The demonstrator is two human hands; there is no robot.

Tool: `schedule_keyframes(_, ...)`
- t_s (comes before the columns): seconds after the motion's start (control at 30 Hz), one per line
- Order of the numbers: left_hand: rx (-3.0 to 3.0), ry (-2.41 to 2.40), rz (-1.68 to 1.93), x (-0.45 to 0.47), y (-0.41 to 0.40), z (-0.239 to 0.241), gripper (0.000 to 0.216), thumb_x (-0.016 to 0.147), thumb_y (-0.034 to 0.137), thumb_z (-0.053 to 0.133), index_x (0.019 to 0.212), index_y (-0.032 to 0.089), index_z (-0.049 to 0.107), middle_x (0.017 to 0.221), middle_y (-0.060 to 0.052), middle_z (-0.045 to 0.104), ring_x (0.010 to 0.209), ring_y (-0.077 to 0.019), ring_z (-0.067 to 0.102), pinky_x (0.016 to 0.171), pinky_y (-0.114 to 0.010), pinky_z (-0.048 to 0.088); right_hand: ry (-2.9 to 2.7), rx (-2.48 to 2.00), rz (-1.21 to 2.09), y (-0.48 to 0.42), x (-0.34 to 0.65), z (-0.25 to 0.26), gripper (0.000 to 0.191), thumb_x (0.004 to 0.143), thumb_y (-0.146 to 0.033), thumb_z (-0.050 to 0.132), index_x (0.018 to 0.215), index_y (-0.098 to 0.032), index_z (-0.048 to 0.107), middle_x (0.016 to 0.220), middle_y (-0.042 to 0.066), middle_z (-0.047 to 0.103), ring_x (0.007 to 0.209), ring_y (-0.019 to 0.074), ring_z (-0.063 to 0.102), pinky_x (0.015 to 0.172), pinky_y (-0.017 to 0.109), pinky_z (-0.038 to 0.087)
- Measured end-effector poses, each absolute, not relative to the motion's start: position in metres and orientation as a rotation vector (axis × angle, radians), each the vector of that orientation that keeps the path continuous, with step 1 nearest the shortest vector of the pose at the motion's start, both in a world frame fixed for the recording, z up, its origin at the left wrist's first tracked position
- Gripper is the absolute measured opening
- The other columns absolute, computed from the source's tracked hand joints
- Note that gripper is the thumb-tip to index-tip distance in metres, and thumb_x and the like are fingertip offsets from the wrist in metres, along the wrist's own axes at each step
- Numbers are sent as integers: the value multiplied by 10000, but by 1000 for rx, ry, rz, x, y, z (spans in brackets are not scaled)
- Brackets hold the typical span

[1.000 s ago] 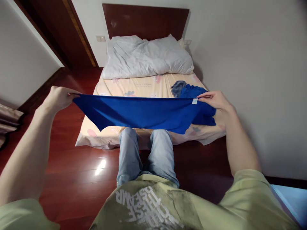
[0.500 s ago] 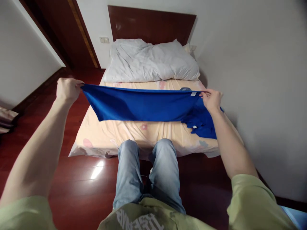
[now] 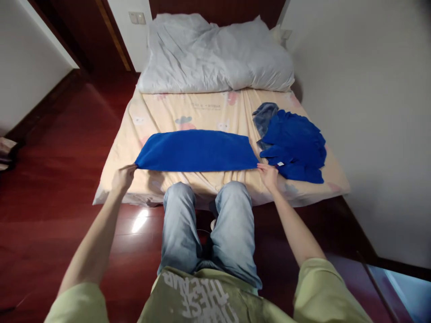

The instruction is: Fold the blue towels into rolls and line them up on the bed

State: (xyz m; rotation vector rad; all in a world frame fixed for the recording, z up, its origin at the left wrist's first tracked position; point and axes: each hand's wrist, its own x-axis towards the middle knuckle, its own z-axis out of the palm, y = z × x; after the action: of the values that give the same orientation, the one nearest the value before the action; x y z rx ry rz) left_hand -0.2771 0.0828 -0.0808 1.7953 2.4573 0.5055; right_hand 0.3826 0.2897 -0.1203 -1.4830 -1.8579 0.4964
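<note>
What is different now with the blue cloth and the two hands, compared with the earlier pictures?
The left hand and right hand have come down and nearer the knees, both keeping hold of the blue cloth. It hung below them before; now it spreads away from them over the bed. The blue pile and the white bedding stay on the bed.

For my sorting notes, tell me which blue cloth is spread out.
The cloth stretched between the left hand and right hand; the blue pile lies crumpled.
</note>
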Motion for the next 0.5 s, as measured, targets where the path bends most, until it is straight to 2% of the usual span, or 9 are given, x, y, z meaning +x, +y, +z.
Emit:
schedule_keyframes(0.1, 1675, 2401, 421, -266, 61, -129, 439, 938, 235, 465, 1175, 115, 815, 1332, -166, 745, 1235, -323, 724, 1125, -393, 537, -1844, -1607, 543, 265, 388, -169, 222, 794, -208, 567, 810, -196, 788, 1096, 173, 823, 1078, 347, 786, 1102, 570, 580)
schedule_keyframes(0.2, 1646, 2386, 500, -263, 43, -153, 495, 949, 297, 431, 1196, 70, 795, 1369, -193, 719, 1274, -327, 704, 1157, -399, 514, -1753, -1649, 559, 250, 395, -196, 233, 810, -245, 559, 856, -185, 779, 1150, 188, 811, 1107, 343, 776, 1108, 549, 573)
schedule_keyframes(0.33, 1635, 2395, 638, -265, 31, -159, 528, 952, 363, 419, 1156, 52, 794, 1300, -209, 749, 1267, -314, 707, 1167, -394, 508, -1656, -1684, 573, 241, 403, -205, 289, 837, -286, 554, 988, -177, 775, 1162, 181, 809, 1108, 331, 770, 1113, 539, 564)
schedule_keyframes(0.5, 1806, 2329, 439, -267, 29, -145, 460, 918, 348, 434, 1031, 136, 827, 1209, -181, 786, 1232, -347, 695, 1121, -474, 540, -1831, -1664, 523, 236, 408, -192, 237, 757, -206, 540, 863, -205, 752, 1080, 156, 818, 1085, 324, 753, 1089, 527, 576)
